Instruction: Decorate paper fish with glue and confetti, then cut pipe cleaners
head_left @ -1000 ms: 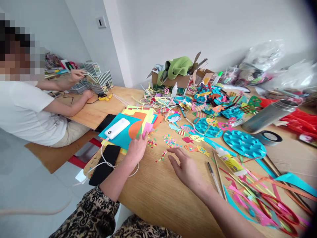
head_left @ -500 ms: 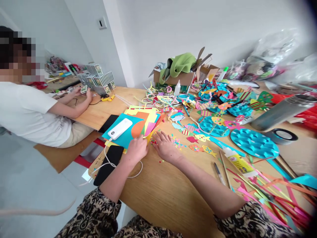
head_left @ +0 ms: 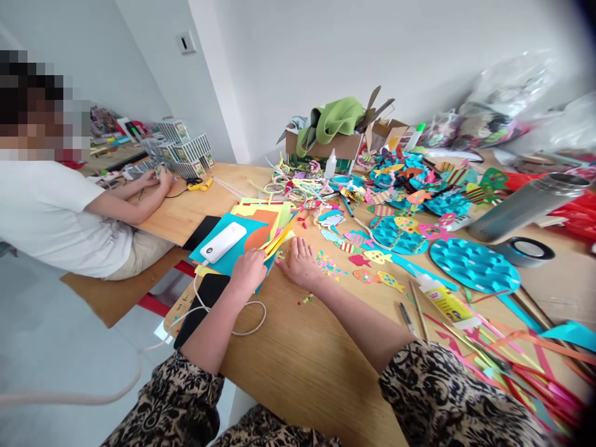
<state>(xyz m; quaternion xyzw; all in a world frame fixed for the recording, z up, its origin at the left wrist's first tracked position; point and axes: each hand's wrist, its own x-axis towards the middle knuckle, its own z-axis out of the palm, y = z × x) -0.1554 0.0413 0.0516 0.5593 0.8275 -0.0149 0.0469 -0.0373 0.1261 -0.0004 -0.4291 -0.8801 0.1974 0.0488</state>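
Note:
My left hand (head_left: 250,271) is closed on the near right edge of a stack of coloured paper (head_left: 242,218), whose yellow edges tilt up beside it. A white power bank (head_left: 224,242) with a cable lies on the blue top sheet. Just right of the stack, my right hand (head_left: 300,266) rests flat on the wooden table, fingers stretched and palm down. Tiny paper bits (head_left: 329,266) are scattered beyond it, and a few more lie near its wrist. Several paper fish (head_left: 365,273) lie further right. A black phone (head_left: 200,310) is partly hidden under my left forearm.
At right are a glue bottle (head_left: 447,301), a blue paper oval (head_left: 475,266), a tape roll (head_left: 528,250), a steel flask (head_left: 526,208) and paper strips. Behind stands a cardboard box (head_left: 321,146). On the left, a person in a white shirt (head_left: 60,211) sits near stacked card boxes (head_left: 186,152).
The paper stack's right edge has tipped upward in my left hand. My right hand has slid slightly left along the table. The other person's hands have come closer together.

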